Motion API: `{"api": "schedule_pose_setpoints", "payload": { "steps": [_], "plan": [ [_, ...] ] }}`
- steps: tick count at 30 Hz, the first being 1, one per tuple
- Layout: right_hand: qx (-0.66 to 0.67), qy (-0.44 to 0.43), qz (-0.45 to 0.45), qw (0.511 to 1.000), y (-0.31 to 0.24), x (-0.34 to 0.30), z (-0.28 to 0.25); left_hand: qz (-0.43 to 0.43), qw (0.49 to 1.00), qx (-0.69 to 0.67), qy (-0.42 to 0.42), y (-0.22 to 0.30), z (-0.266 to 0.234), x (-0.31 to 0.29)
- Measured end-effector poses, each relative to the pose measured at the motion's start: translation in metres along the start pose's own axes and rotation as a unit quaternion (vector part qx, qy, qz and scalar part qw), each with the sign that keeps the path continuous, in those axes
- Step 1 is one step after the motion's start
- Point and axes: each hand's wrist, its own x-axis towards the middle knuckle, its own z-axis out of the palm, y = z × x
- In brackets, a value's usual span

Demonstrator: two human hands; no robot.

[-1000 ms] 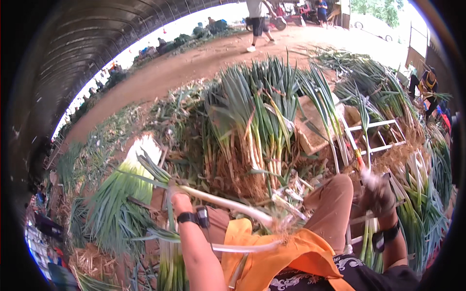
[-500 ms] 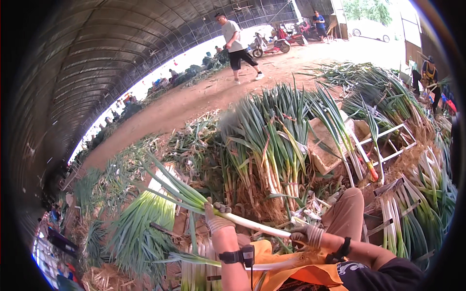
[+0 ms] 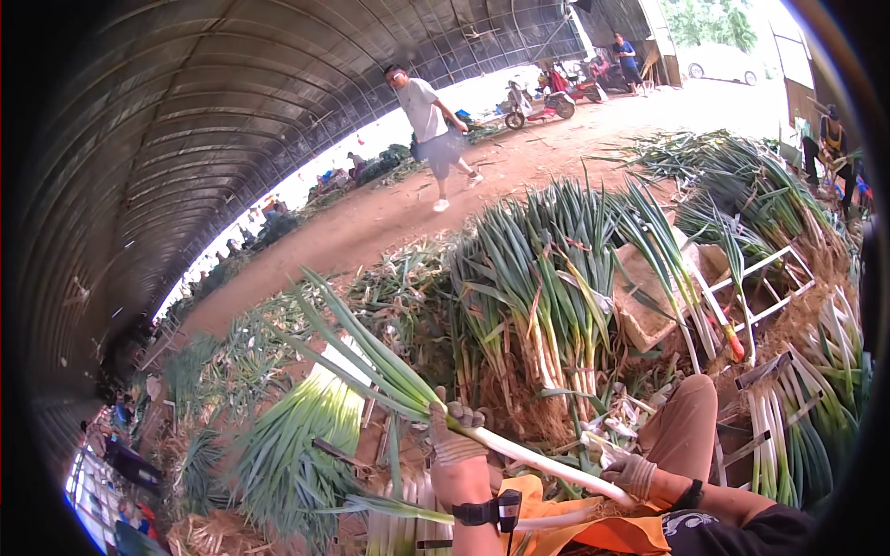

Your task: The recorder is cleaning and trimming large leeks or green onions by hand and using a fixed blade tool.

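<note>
A long green onion (image 3: 547, 458) slants across my lap, its green leaves (image 3: 385, 366) pointing up to the left. My gloved left hand (image 3: 456, 435) is closed round it where the green turns white. Toward its root end, my gloved right hand (image 3: 634, 474) has curled fingers against the white stalk; the fingertips are partly hidden. Below it, a second green onion (image 3: 547, 522) lies over my orange apron (image 3: 607, 536), passing behind my left forearm.
Upright bundles of green onions (image 3: 547, 296) stand ahead, beside a tan foam box (image 3: 640, 292) and a white metal frame (image 3: 769, 292). Peeled onions (image 3: 306, 435) lie fanned at left, more (image 3: 774, 435) at right. Leaf scraps litter the ground. A person (image 3: 428, 120) walks beyond; scooters are parked farther back.
My right hand has moved down the stalk toward the root end. My left hand keeps its grip. The walking person has taken a step, and the whole view has shifted slightly.
</note>
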Motion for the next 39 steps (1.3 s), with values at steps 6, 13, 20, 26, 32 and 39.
{"api": "schedule_pose_setpoints", "payload": {
  "steps": [6, 13, 20, 26, 32, 39],
  "plan": [
    [0.261, -0.124, -0.17, 0.942, -0.021, 0.006, -0.021, 0.043, 0.999, -0.007, 0.018, 0.01, 0.011, 0.002],
    [0.059, -0.234, -0.043, 0.97, -0.058, 0.018, -0.033, 0.076, 0.996, -0.035, 0.038, 0.035, 0.018, -0.009],
    [0.044, 0.029, -0.094, 0.994, -0.025, 0.056, -0.062, 0.125, 0.992, -0.023, -0.017, 0.064, -0.008, -0.008],
    [0.047, 0.178, -0.129, 0.974, -0.047, 0.045, -0.094, 0.181, 0.98, 0.012, 0.076, 0.055, 0.013, -0.026],
    [0.533, 0.24, -0.106, 0.805, -0.035, 0.062, -0.114, 0.105, 0.993, 0.0, -0.052, 0.047, -0.003, -0.05],
    [0.552, 0.193, -0.221, 0.781, -0.011, 0.06, -0.156, -0.202, 0.979, 0.027, 0.008, 0.007, -0.015, -0.116]
  ]
}}
